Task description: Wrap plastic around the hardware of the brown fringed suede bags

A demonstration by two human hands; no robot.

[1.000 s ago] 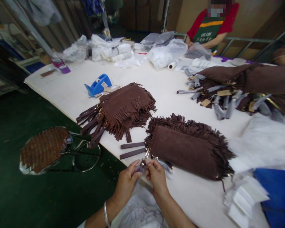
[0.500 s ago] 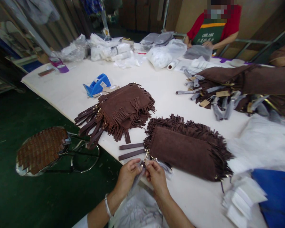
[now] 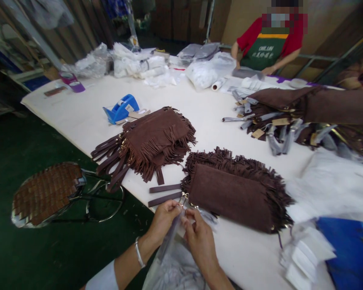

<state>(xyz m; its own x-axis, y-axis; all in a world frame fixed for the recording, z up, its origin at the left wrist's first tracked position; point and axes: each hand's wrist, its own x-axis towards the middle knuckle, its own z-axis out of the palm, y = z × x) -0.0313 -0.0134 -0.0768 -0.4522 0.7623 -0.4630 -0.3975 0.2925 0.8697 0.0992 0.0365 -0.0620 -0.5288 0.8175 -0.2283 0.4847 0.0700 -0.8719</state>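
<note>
My left hand [image 3: 163, 219] and my right hand [image 3: 199, 237] meet at the near table edge, both pinched on a grey strip [image 3: 171, 235] that hangs down between them. Its top end sits at the gold clasp [image 3: 184, 198] on the corner of a brown fringed suede bag [image 3: 234, 193] lying flat just beyond my hands. Two loose brown straps [image 3: 165, 193] lie left of the clasp. A silver bangle is on my left wrist.
A stack of fringed bags [image 3: 153, 141] lies behind, with a blue tape dispenser [image 3: 121, 108] further back. More bags with grey-wrapped straps [image 3: 290, 117] are at right. White packets [image 3: 308, 251] and a blue sheet [image 3: 351, 249] are near right. A person in a green apron [image 3: 268, 40] works opposite. A woven stool [image 3: 45, 193] stands left.
My hands have slid slightly toward me along the grey strip, which now hangs longer between them. The camera has shifted a little; the person opposite has moved their arms.
</note>
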